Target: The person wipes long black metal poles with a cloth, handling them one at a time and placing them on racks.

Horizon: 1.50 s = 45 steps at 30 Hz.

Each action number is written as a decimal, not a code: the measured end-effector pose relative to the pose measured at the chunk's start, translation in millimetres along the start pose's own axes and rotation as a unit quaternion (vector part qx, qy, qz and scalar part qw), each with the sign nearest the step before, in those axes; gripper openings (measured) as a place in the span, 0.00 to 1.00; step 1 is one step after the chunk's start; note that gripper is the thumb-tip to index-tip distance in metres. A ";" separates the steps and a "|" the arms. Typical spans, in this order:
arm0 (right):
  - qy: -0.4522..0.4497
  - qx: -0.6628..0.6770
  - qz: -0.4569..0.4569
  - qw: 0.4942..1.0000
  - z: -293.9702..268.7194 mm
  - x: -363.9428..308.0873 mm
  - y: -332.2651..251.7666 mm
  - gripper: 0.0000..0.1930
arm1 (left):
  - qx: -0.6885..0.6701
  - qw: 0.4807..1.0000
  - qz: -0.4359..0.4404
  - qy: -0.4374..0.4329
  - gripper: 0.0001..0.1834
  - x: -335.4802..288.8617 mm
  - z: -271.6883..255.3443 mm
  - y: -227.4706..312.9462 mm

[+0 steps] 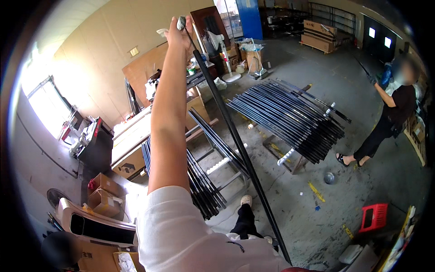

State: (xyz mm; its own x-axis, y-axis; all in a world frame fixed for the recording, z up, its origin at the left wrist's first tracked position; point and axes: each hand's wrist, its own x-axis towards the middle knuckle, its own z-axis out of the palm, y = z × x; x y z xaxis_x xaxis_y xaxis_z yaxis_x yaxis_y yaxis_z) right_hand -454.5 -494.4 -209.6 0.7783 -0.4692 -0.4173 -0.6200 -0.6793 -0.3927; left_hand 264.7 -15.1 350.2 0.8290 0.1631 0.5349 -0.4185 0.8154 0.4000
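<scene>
My left arm reaches up and away from me. My left hand (179,40) is closed near the thin upper end of a long black pole (231,127), with a pale cloth (181,22) bunched at the tip between the fingers. The pole slants down to the right across the view, thin at the top and thicker below. Its lower end passes beside my body and leaves the lower edge. My right hand is out of view. Below the arm, several dark poles (206,190) lie on a metal rack (222,181).
Many dark poles (290,118) lie side by side on a second stand. A co-worker (398,104) at the right holds a thin dark rod. On the floor are a metal bowl (329,178) and a red crate (374,217). A white fan (225,54) stands behind; cartons (103,202) sit left.
</scene>
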 end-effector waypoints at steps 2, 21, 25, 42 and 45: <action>0.001 0.001 0.003 1.000 3.1 0.1 1.7 0.16 | 0.039 0.999 -0.009 -0.035 0.18 12.3 4.9 8.2; 0.126 0.234 -0.178 0.947 -12.2 86.1 -130.2 0.17 | 0.763 0.613 0.138 -0.152 0.08 -333.2 -15.0 -57.0; 0.078 0.281 -0.253 0.922 -54.2 111.0 -201.4 0.13 | 0.579 0.728 -0.342 -0.134 0.18 -500.0 -27.5 -130.4; -0.074 0.293 -0.321 0.898 -52.7 83.9 -220.5 0.20 | 0.413 0.879 -0.236 -0.035 0.11 -471.5 18.5 -110.0; -0.034 0.354 -0.365 0.860 -87.7 74.3 -269.5 0.21 | 0.379 0.891 -0.249 -0.039 0.12 -466.7 26.1 -114.1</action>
State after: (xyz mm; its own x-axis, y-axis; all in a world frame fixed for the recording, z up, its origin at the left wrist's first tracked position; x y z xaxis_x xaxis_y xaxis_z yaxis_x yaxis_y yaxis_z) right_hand -220.9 -395.7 -62.9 0.9932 -0.0127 0.1154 0.1084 -0.2545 -0.9610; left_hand -84.1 -198.8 74.3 0.9656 -0.1774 0.1903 -0.1619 0.1626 0.9733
